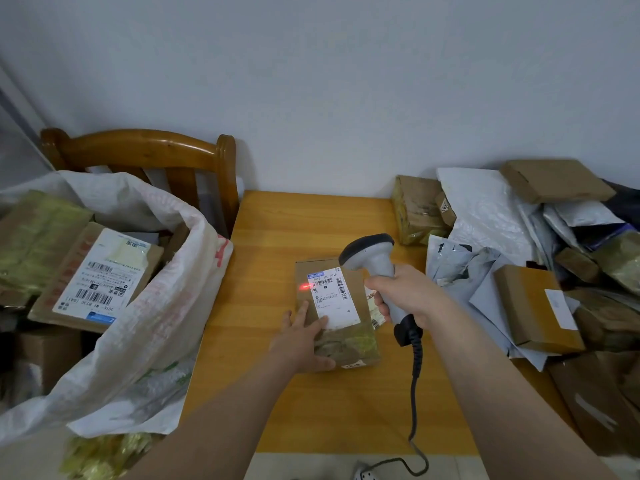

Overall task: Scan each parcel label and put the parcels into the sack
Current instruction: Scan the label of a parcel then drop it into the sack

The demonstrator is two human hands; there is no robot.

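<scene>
Right hand: fingers wrapped round the grip of a grey barcode scanner, whose dark head points down and left; a coiled black cable hangs from the grip toward the near table edge.

Left hand: flat, fingers straight, pressing on the near-left part of the cardboard parcel, one fingertip touching the lower edge of its label.

Cardboard parcel: lies flat mid-table, under the left hand and just left of and below the scanner head.

Shipping label: white, faces up on the parcel; a red scan light shows at its upper-left edge.

Table: orange wood, against the wall.

Sack: white woven, mouth open, beside the table's left edge, with a labelled box and other parcels inside.

Pile of parcels: boxes and grey mailers, right end of the table.

Wooden chair: behind the sack.
</scene>
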